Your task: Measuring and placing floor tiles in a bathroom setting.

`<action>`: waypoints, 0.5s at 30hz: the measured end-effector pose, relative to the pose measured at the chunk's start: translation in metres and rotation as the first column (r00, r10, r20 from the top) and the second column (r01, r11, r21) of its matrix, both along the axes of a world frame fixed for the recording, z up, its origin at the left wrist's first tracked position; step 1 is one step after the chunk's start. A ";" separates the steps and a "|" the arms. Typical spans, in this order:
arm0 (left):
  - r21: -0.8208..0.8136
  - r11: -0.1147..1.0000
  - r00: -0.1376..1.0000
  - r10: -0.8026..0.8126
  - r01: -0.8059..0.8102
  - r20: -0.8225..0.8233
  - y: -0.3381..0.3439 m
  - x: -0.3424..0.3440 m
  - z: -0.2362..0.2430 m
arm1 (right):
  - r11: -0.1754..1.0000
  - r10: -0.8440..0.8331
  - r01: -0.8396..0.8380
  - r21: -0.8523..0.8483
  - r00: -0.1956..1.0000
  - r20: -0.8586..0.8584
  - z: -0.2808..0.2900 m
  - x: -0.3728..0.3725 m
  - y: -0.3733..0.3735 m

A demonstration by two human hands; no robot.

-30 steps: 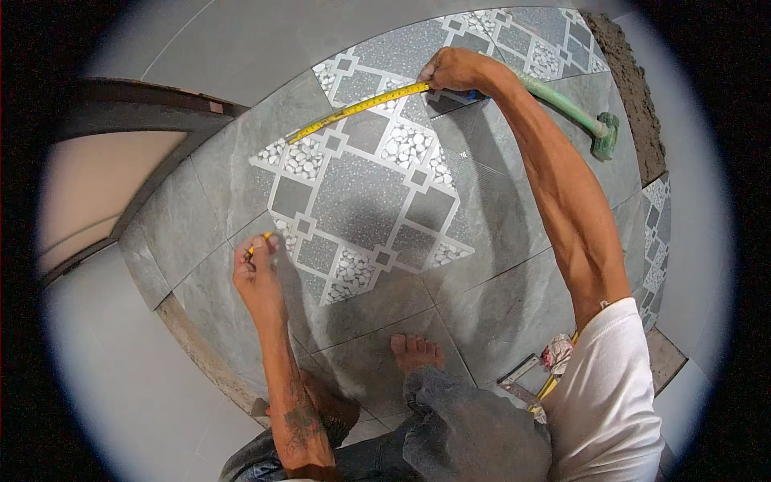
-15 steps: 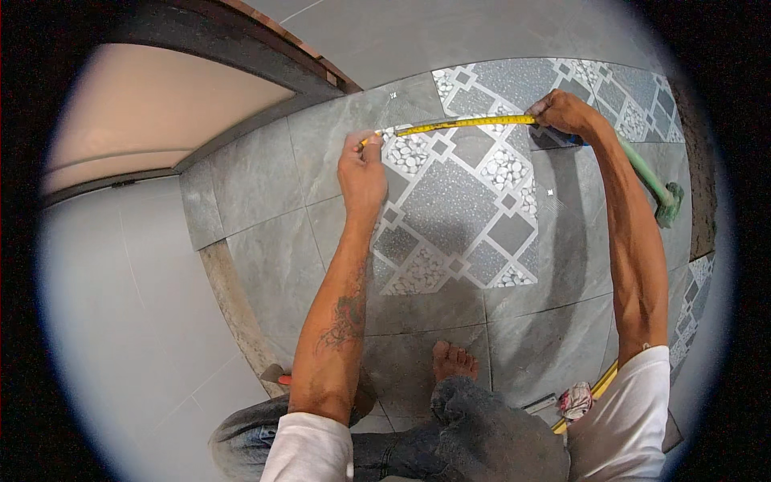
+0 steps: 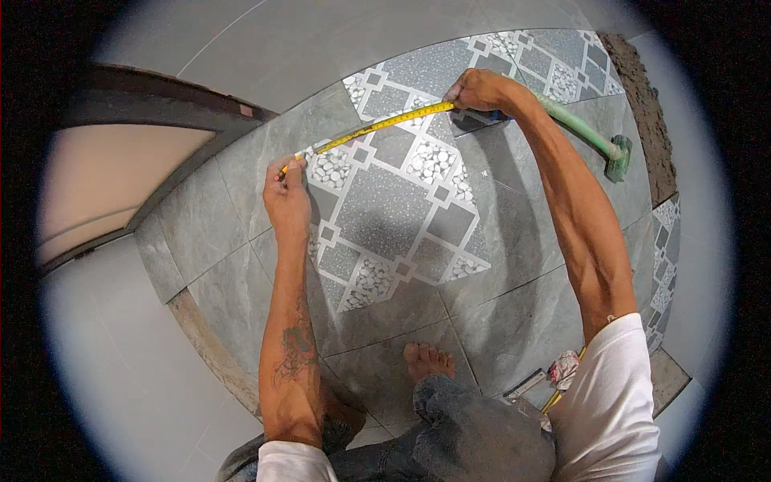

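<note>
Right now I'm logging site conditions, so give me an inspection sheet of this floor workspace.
Surface: grey floor tiles with a patterned tile of squares and pebble insets; the person's bare foot rests on them.
Job's things: yellow tape measure stretched across the patterned tile.
Clutter: green-handled mallet lying on the tiles; a small tool and rag by the knee.
Grips: left hand pinches the tape's free end; right hand holds the other end down on the tile.
Cables: nothing seen.
Surroundings: bare mortar strip at the far edge; dark door threshold; plain pale floor beside the tiles.
</note>
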State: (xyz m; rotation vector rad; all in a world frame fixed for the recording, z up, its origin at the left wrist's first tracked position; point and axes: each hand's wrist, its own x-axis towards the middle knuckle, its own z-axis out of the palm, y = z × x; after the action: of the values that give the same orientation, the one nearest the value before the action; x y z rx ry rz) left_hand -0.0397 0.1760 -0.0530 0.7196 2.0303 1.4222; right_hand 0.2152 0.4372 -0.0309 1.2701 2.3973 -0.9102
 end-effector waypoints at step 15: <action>0.004 1.000 0.969 -0.012 0.013 -0.246 -0.006 0.008 0.014 | 0.990 0.124 -0.134 0.040 0.973 0.196 0.005 -0.017 -0.001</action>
State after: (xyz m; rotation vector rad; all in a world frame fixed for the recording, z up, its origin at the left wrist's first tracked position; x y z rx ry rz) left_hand -0.0321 0.1698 -0.0388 0.9513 2.2034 1.3893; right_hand 0.1983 0.4363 -0.0256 1.1483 2.3327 -0.6580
